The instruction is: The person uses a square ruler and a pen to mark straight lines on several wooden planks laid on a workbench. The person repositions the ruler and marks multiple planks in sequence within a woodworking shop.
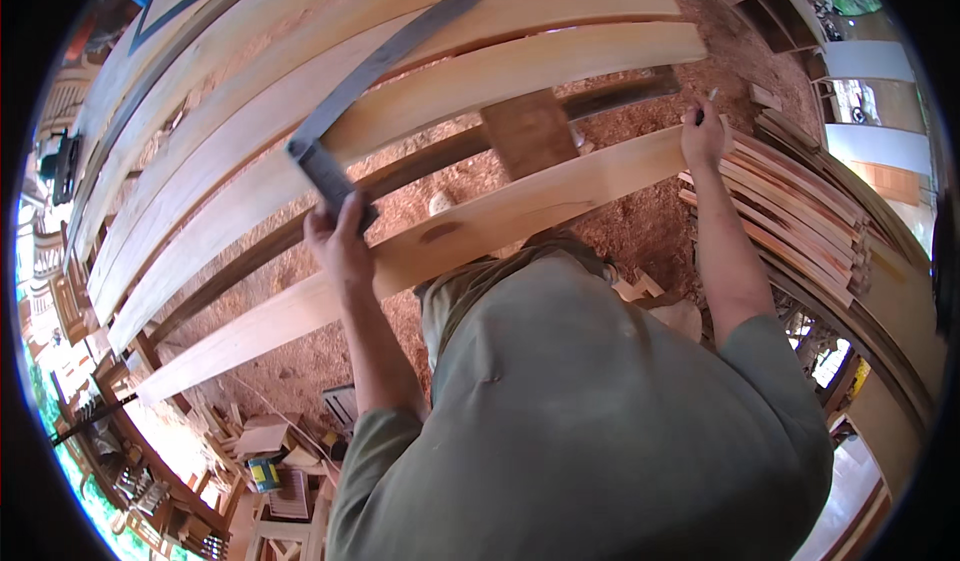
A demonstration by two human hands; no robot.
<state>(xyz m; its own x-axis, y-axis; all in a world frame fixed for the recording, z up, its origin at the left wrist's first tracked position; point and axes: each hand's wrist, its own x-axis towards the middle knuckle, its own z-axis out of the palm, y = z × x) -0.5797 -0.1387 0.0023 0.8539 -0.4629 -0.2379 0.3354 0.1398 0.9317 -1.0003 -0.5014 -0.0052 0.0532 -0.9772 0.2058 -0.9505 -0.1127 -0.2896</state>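
My left hand (341, 250) grips the stock of a large dark try square (390, 62), holding it up over the boards. The square's long blade slants up and away to the right across several pale planks. Beneath my left wrist a long planed board (525, 201) runs across in front of me, with a dark knot near its middle. At that board's right end is my right hand (703, 141), its fingers closed around a slim marking tool (712, 96), perhaps a pencil or pen. The light tip points upward; most of the tool is hidden by the fingers.
Several wide pale planks (510, 66) lie side by side beyond, over a dark support beam (435, 160). A short brown block (529, 133) bridges the gap. Stacked reddish boards (795, 216) stand at right. Wood shavings (637, 238) cover the floor; a tin (264, 475) sits lower left.
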